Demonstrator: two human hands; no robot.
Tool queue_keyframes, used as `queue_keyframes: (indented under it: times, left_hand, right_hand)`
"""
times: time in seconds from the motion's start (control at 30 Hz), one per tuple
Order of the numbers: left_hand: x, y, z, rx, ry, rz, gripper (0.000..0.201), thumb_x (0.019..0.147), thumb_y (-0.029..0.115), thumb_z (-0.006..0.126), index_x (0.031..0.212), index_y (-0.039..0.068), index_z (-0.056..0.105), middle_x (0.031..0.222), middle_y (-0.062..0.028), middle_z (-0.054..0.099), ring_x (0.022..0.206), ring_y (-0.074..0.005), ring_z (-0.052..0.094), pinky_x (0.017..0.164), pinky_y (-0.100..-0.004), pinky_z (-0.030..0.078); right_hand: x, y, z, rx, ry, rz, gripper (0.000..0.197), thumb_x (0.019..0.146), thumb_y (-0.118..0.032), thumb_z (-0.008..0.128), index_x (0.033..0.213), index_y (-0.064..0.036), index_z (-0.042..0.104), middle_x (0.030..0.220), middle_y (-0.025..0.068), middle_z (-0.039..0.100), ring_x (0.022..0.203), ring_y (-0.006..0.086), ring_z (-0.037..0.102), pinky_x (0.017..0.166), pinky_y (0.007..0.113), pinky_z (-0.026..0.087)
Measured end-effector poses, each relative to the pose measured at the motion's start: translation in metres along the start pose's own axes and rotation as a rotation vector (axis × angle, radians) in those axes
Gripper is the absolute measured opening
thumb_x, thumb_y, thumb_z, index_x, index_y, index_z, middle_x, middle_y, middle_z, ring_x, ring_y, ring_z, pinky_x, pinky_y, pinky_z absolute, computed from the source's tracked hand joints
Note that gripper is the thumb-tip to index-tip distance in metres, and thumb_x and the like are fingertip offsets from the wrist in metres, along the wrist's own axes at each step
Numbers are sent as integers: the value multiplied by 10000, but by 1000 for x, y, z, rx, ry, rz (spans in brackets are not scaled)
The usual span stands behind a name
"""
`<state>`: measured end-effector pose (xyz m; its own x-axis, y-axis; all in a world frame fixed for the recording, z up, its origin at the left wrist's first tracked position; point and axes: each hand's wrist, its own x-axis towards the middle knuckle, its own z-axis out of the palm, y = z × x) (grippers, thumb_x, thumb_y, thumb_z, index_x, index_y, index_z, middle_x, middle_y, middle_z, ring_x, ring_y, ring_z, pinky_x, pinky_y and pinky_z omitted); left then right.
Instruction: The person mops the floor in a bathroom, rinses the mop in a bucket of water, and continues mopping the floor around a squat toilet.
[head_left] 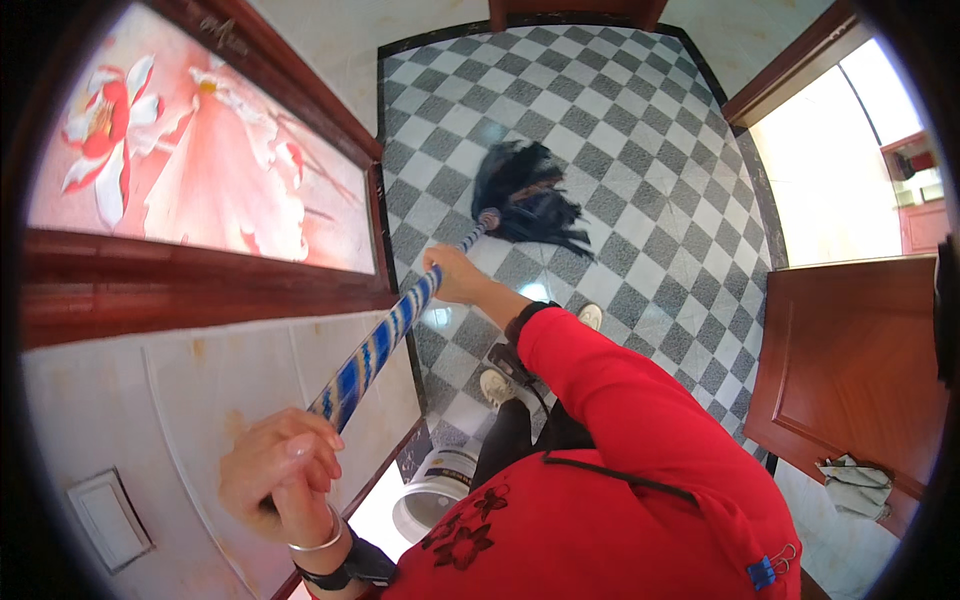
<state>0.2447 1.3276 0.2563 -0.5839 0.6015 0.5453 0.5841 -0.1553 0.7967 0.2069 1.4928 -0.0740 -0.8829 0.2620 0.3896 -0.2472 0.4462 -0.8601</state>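
Observation:
A mop handle (375, 345) with a blue and white pattern runs slantwise from the lower left toward the floor. My left hand (285, 465), with a bangle and a dark band at the wrist, is closed around its upper end. Farther down the shaft, my right hand (455, 275) wraps it, its arm in a red sleeve. Dark strands of the mop head (530, 195) spread over the grey and white checkered floor (640, 190), beyond my right hand.
A white bucket (437, 490) stands by my left side, near my shoes (495, 387). The tiled wall (190, 400) with a switch plate (110, 520) and a wood-framed flower panel (200, 150) rise at left. A brown door (850, 370) with a cloth (857, 487) is at right, below a bright doorway (825, 160).

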Motion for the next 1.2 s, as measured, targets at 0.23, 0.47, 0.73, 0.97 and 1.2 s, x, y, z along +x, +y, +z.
queue_keyframes:
  times: [0.23,0.47,0.73,0.97,1.2]
  left_hand:
    - [-52,47,-47,254,261,130,226,803,107,410,905,-77,492,367,-13,350,315,-113,373,386,-258,375]
    - [-44,66,-78,382,742,-103,270,844,118,366,987,-72,494,441,17,255,391,-73,249,465,-215,310]
    - [-62,44,-42,240,806,-231,224,842,93,360,950,-41,504,484,13,279,437,-80,278,485,-216,322]
    - [-44,-3,132,-29,616,-338,207,811,90,375,930,-31,492,497,0,302,461,-104,311,511,-237,366]
    - [-28,-4,389,-427,41,-326,179,805,71,374,920,-26,472,483,-15,335,439,-103,344,454,-226,358]
  right_hand:
    - [-35,-79,98,148,-331,17,171,584,-185,591,670,-74,494,645,145,524,662,340,516,555,392,395]
    - [-90,-133,105,168,-653,319,193,612,-189,574,762,-69,559,752,157,573,755,309,555,644,367,434]
    - [-140,-123,0,44,-728,493,314,576,-171,565,873,-73,596,806,164,589,799,307,561,687,380,445]
    - [-242,-45,-162,-186,-541,742,323,561,-182,546,866,-90,597,811,158,590,792,316,560,691,385,450]
    - [-409,-15,-366,-482,159,984,242,541,-192,580,749,-69,593,715,175,583,710,341,564,667,381,453]
